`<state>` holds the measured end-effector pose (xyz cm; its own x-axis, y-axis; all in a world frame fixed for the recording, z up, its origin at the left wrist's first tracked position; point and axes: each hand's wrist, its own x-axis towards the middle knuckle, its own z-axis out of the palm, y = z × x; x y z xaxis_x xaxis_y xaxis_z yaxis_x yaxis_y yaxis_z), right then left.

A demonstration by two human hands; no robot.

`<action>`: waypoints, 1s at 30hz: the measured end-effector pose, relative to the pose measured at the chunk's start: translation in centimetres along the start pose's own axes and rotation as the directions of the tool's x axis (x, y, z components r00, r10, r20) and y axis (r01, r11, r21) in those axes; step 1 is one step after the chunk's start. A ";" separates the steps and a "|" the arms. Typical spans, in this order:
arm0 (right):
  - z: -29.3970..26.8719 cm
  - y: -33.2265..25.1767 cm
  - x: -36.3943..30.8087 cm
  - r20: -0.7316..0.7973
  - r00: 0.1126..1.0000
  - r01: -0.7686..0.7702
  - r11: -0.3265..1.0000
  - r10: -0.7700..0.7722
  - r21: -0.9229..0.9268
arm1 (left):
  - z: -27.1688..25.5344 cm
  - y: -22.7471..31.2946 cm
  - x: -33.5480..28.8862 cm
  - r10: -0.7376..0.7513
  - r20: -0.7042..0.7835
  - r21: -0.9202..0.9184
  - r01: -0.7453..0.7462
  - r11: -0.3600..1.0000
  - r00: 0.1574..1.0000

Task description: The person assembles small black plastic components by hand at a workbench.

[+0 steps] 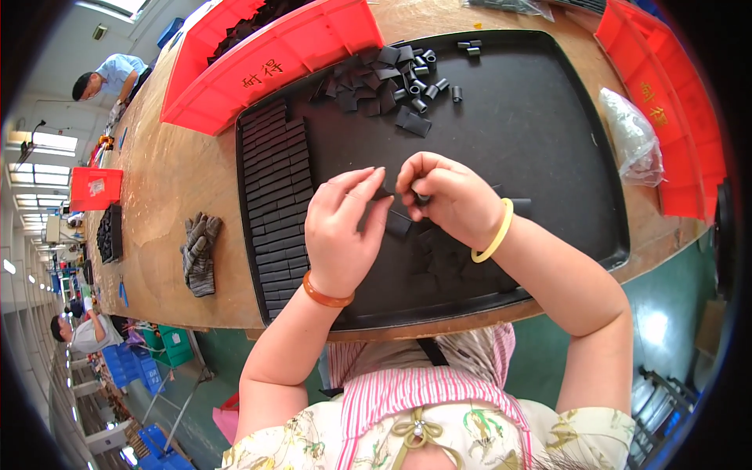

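Over a large black tray (525, 125), my left hand (345, 223) pinches a small flat black piece (381, 194) between thumb and fingers. Close beside it, my right hand (454, 196) has its fingers curled round a small black tube (421, 199), mostly hidden by them. Flat black pieces (360, 84) lie heaped at the tray's far side, with several short black tubes (420, 88) next to them. Tight rows of black pieces (274, 204) fill the tray's left side. More dark flat pieces (446, 262) lie below my hands, hard to make out against the tray.
A red bin (266, 66) of black pieces stands at the far left, another red bin (666, 117) at the right with a clear plastic bag (631, 141) against it. Grey gloves (200, 254) lie on the wooden table (168, 168). Two people work farther off at the left.
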<state>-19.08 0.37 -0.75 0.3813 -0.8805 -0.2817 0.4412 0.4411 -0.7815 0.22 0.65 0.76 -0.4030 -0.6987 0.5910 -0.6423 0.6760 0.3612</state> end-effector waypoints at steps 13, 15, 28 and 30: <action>0.6 -0.8 -0.3 -0.054 0.975 0.166 0.874 -0.213 -0.457 | -0.2 -0.2 -0.3 -0.246 0.090 -0.313 0.262 0.913 0.965; 0.4 0.0 -0.1 -0.029 0.925 0.308 0.790 -0.380 -0.529 | -0.3 0.0 -0.2 -0.312 0.120 -0.350 0.334 0.875 0.943; 0.8 -0.3 -0.4 0.207 0.734 0.478 0.276 -0.646 -0.834 | 0.1 0.2 -0.2 -0.241 0.164 -0.326 0.283 0.902 0.957; 0.6 -0.1 -0.1 0.258 0.694 0.516 0.215 -0.672 -0.829 | 0.2 0.2 -0.2 -0.219 0.150 -0.329 0.257 0.909 0.964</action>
<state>-18.74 0.54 -0.30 0.1777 -0.8629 0.4731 -0.3825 -0.5035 -0.7747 0.06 0.90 0.61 -0.3458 -0.8566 0.3830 -0.4730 0.5117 0.7172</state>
